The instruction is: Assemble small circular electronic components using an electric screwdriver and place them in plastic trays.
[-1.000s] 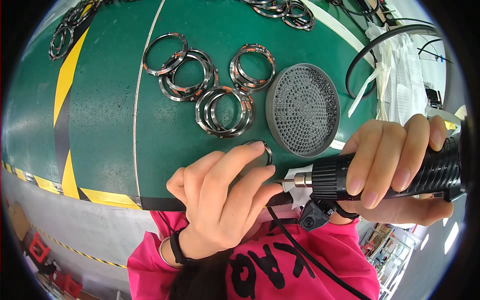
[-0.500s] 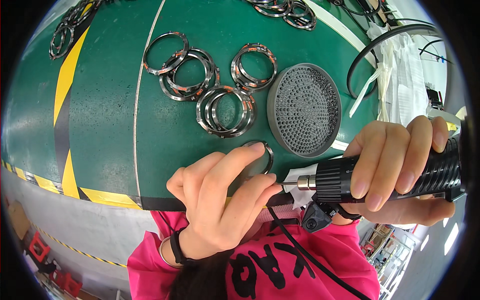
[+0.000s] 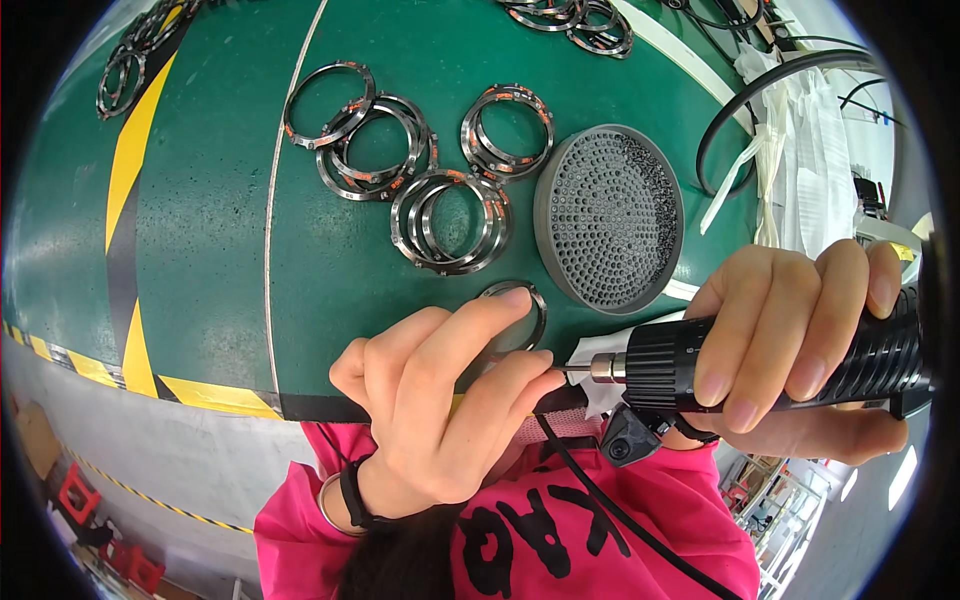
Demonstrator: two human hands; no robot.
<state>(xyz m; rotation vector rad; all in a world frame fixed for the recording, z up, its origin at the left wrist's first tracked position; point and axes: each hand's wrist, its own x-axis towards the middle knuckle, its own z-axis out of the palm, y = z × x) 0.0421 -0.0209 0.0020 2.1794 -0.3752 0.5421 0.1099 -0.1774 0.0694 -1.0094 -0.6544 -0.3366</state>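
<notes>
Evidently the step in hand is work with the driver at the edge of a dark metal ring (image 3: 541,306), judging by how the 2 hands meet. The ring is near the front edge of the green counter (image 3: 200,250), partly covered by the left hand (image 3: 430,400). That hand's grip is closed on it: 1 finger bears on the upper rim, while 2 other fingertips (image 3: 541,357) come together lower down. Whether the ring touches the counter or is raised just above it, I cannot tell.

The right hand (image 3: 780,330) is wrapped around a black power screwdriver (image 3: 655,365), its grip firmly clamped on the body. The tool lies nearly level, with its thin bit (image 3: 575,368) pointing left into the pinch of the left fingertips. These hide the bit's end, so contact with a screw or hole cannot be confirmed.

As I judge it, the next move calls for a steady ring, the bit kept in line with its rim, and only gentle pressure, since a slip could reach the fingertips. Just beyond the hands stands a round grey tray (image 3: 544,220) with many small pits, dark bits crowding its right side. Left of it lie overlapping rings (image 3: 450,265) with orange marks, and a white sheet (image 3: 598,396) sits under the driver's nose.
</notes>
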